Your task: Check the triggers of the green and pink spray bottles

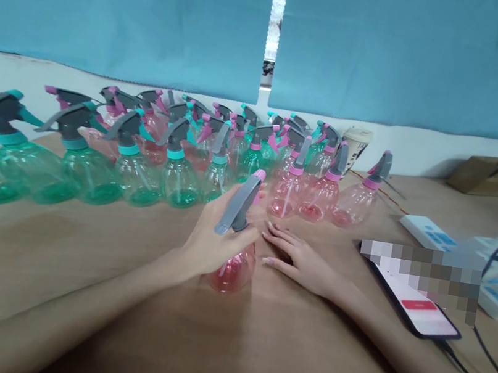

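Observation:
My left hand (212,231) is wrapped round the neck of a pink spray bottle (231,274) with a grey and pink trigger head. The bottle stands near the middle of the table, and my fingers hide part of its neck. To its right, my right hand (298,259) lies on the tabletop with fingers stretched out, holding nothing. Beyond the hands, several green spray bottles (138,179) with teal collars line the left side. Several pink spray bottles (317,200) with grey heads stand just past my right hand.
Further rows of mixed bottles (255,144) stand towards the wall. A paper cup (355,146) is behind them. On the right of the wooden table (152,334) lie a phone (419,299) with a cable, white power strips (429,232) and an open cardboard box (489,175).

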`<state>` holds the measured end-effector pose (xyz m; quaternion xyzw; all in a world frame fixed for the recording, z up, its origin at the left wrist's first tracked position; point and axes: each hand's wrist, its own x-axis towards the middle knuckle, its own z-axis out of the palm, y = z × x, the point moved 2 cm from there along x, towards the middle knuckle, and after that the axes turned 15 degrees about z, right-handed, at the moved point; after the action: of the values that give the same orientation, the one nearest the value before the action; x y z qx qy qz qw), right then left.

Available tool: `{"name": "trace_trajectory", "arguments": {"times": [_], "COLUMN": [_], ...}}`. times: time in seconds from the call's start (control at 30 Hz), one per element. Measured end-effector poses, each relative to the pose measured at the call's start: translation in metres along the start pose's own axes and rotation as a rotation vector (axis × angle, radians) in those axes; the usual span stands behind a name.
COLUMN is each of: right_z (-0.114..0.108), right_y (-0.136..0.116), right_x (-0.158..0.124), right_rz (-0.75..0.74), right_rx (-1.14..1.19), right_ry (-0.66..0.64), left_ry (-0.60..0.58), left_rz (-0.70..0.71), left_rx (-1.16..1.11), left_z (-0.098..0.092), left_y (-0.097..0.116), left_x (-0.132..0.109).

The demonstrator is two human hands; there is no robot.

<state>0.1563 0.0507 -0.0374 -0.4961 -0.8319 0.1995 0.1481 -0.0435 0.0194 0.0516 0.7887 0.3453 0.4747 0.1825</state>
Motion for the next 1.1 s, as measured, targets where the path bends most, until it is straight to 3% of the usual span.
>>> {"name": "trace_trajectory", "arguments": {"times": [0.33, 1.1], "right_z": [0.0004, 0.0002], "right_y": [-0.0008, -0.0006], "right_x": [-0.0004, -0.0009], "right_rz": [-0.003, 0.011], "right_rx": [-0.005, -0.008], "right_ry": [-0.003, -0.011], "left_ry": [-0.003, 0.009], "left_rz": [0.061, 0.038], "left_rx": [0.042, -0.008], "left_z": [-0.0007, -0.0002], "left_y": [0.0017, 0.0042], "left_x": [0.0019, 0.0025]}}
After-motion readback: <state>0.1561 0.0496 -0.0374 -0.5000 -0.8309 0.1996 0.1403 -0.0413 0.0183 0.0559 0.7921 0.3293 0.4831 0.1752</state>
